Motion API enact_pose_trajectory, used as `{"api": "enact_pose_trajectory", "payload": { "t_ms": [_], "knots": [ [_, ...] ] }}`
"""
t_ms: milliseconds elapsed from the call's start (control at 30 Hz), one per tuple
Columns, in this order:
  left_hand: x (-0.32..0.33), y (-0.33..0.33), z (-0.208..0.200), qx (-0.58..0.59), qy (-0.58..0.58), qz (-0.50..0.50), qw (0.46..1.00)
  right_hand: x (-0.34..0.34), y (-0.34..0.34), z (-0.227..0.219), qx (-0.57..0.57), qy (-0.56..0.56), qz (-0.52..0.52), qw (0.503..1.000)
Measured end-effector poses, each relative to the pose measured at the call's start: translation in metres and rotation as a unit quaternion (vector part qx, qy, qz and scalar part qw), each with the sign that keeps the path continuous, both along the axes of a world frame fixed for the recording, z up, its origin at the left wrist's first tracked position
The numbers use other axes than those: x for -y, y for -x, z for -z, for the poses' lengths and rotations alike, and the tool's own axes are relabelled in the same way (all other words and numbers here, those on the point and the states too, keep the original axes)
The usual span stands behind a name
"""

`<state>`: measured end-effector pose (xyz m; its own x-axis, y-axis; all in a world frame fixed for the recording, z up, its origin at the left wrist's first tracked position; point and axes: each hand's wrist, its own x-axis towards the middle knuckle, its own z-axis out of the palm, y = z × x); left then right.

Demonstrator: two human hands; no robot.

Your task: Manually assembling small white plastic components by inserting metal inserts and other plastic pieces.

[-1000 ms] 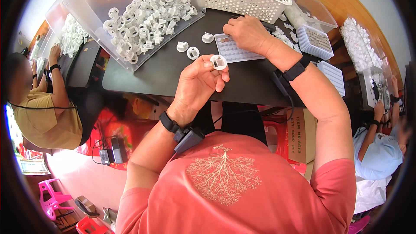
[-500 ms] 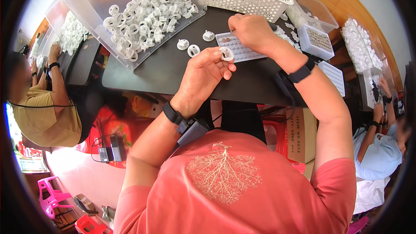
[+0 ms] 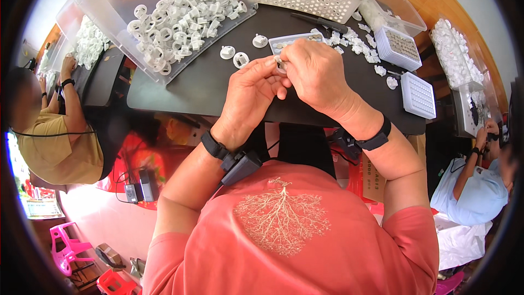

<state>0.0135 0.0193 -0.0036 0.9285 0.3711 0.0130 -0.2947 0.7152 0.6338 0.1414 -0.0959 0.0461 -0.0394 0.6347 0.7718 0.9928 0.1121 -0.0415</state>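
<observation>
My left hand (image 3: 248,93) pinches a small white plastic ring-shaped part (image 3: 280,67) between thumb and fingers, in front of the loose parts on the dark table. My right hand (image 3: 317,76) has come up against that part with its fingers pinched together. Whatever those fingertips hold is hidden behind them. Just beyond the hands lies a pale tray (image 3: 277,45) with small round discs in it, mostly covered by my right hand. Several similar white parts (image 3: 240,60) lie loose to the left of the tray.
A clear bin (image 3: 169,79) heaped with white parts stands at the far left of the table (image 3: 191,95). Behind are a white perforated basket (image 3: 305,0) and a dark pen-like tool (image 3: 327,23). Stacked trays (image 3: 398,49) and another tray (image 3: 418,95) sit right. Two people work nearby.
My right hand has moved from over the disc tray back and left to the ring part in my left hand. The dark tool now lies uncovered behind the tray. My left hand has barely moved.
</observation>
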Motion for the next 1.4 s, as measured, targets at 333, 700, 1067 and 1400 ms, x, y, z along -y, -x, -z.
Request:
{"api": "enact_pose_trajectory", "payload": {
  "t_ms": [333, 700, 1067, 1400],
  "knots": [
    [0.001, 0.004, -0.001, 0.008, 0.0, 0.006, 1.0, 0.006, 0.007, 0.008, -0.078, -0.029, -0.008, 0.997],
    [0.002, 0.008, -0.002, 0.006, -0.011, 0.004, 1.0, 0.012, 0.013, 0.008, -0.042, -0.017, 0.009, 0.999],
    [-0.001, 0.008, 0.002, 0.012, -0.042, 0.015, 0.999, 0.011, 0.014, 0.02, -0.125, -0.057, -0.039, 0.99],
    [-0.006, 0.009, 0.004, 0.011, -0.037, 0.034, 0.999, 0.017, 0.03, 0.027, -0.204, -0.04, -0.014, 0.978]
  ]
}}
